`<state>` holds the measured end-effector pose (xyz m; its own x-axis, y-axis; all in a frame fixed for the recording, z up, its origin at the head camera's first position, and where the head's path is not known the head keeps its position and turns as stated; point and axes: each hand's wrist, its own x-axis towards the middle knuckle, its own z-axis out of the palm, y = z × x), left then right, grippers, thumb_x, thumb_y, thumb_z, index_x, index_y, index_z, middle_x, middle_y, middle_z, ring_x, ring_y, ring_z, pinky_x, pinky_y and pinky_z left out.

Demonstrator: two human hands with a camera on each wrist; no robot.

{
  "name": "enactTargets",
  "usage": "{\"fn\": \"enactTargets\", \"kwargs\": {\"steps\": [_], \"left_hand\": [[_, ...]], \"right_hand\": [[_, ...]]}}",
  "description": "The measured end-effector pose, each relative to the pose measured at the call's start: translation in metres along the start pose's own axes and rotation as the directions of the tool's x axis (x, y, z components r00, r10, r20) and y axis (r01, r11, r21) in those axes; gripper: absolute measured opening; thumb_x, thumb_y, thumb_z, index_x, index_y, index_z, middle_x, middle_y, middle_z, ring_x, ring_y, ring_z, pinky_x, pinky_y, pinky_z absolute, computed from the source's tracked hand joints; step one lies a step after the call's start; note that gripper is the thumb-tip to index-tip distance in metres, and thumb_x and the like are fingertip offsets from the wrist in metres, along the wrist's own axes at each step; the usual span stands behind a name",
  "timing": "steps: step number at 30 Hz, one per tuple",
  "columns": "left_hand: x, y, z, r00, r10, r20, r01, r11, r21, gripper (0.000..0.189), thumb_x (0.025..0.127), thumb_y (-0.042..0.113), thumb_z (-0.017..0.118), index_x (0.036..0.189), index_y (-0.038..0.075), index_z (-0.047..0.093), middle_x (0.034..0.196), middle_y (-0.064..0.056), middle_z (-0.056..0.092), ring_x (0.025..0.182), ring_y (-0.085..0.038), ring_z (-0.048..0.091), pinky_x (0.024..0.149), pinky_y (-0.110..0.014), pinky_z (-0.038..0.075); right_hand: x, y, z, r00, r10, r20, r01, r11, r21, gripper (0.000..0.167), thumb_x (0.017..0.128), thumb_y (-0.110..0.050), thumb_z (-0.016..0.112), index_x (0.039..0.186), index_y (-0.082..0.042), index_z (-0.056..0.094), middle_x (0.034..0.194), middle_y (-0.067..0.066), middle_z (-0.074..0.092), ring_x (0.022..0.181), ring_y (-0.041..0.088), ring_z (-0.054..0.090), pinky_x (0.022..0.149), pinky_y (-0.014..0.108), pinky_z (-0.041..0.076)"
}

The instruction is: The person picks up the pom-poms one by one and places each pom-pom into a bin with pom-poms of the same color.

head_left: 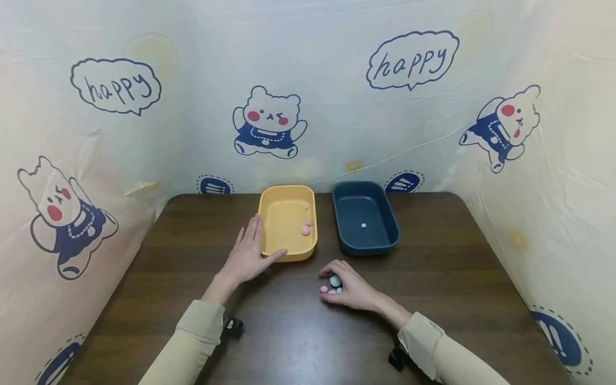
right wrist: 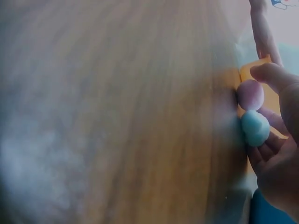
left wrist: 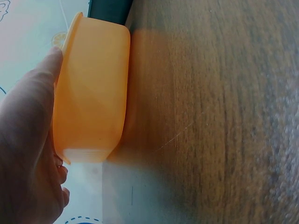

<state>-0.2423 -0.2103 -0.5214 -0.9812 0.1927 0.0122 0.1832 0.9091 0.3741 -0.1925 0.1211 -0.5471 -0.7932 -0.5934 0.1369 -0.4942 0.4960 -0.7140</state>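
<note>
Yellow tray has L hand on left side, fingers straight; R hand, thumb & fingers apart round pink/blue balls, shd pinch 1 softly.

The handwritten-style word "happy" stood in two dark-blue-outlined, cloud-shaped speech bubbles on the pale, creased backdrop sheet: one bubble above the brown wooden tabletop's far left corner, the other above its far edge, toward the right corner.
</note>
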Motion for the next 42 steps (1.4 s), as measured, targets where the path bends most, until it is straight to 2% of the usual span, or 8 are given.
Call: {"fn": "enactTargets", "kwargs": {"steps": [9, 14, 23, 33, 42], "left_hand": [[-0.0005, 0.0013, -0.0006, 1.0, 0.002, -0.005, -0.002, 1.0, -0.004, 0.132, 0.094, 0.091, 0.05, 0.175, 0.0, 0.0, 0.186, -0.021, 0.001, 0.174, -0.042, 0.01, 0.14, -0.065, 0.012], [-0.0002, 0.0012, -0.0007, 1.0, 0.002, -0.004, -0.002, 1.0, -0.003, 0.131, 0.095, 0.091, 0.05, 0.175, -0.001, 0.001, 0.186, -0.021, 0.001, 0.173, -0.043, 0.01, 0.14, -0.065, 0.011], [0.0005, 0.001, -0.0006, 1.0, 0.007, -0.007, -0.007, 1.0, -0.002, 0.131, 0.095, 0.09, 0.051, 0.175, -0.001, 0.001, 0.186, -0.022, 0.001, 0.173, -0.043, 0.011, 0.14, -0.065, 0.012], [-0.0006, 0.0014, -0.0017, 1.0, 0.003, -0.003, -0.003, 1.0, -0.003, 0.131, 0.095, 0.09, 0.051, 0.175, -0.001, 0.0, 0.186, -0.022, 0.001, 0.173, -0.043, 0.01, 0.14, -0.066, 0.012], [-0.0003, 0.0011, -0.0018, 1.0, 0.005, 0.0, -0.005, 1.0, -0.005, 0.131, 0.095, 0.09, 0.05, 0.175, -0.002, 0.001, 0.186, -0.021, 0.0, 0.174, -0.042, 0.008, 0.14, -0.066, 0.011]], "right_hand": [[-0.0005, -0.0001, 0.0017, 1.0, -0.026, -0.006, 0.026, 0.999, -0.037, 0.035, 0.091, -0.019, 0.086, 0.121, -0.012, 0.071, 0.121, 0.0, 0.07, 0.114, 0.016, 0.059, 0.099, 0.03, 0.052], [0.0004, 0.0022, 0.0014, 0.998, -0.063, -0.014, 0.062, 0.997, -0.056, 0.024, 0.094, -0.017, 0.083, 0.114, -0.012, 0.072, 0.116, 0.001, 0.069, 0.11, 0.017, 0.059, 0.096, 0.03, 0.051], [0.0031, 0.0049, 0.0023, 0.999, -0.032, 0.002, 0.032, 0.998, -0.053, 0.013, 0.095, -0.018, 0.084, 0.103, -0.017, 0.073, 0.112, -0.002, 0.067, 0.108, 0.015, 0.057, 0.093, 0.028, 0.049], [0.0032, 0.0032, 0.0028, 1.0, -0.017, -0.002, 0.017, 0.999, -0.046, 0.009, 0.098, -0.019, 0.081, 0.102, -0.019, 0.073, 0.111, -0.003, 0.067, 0.105, 0.012, 0.056, 0.092, 0.027, 0.05], [0.0056, 0.0019, 0.0022, 0.994, -0.093, -0.056, 0.092, 0.996, -0.018, 0.01, 0.098, -0.015, 0.08, 0.102, -0.015, 0.072, 0.104, -0.001, 0.071, 0.099, 0.014, 0.062, 0.088, 0.027, 0.055]]}}
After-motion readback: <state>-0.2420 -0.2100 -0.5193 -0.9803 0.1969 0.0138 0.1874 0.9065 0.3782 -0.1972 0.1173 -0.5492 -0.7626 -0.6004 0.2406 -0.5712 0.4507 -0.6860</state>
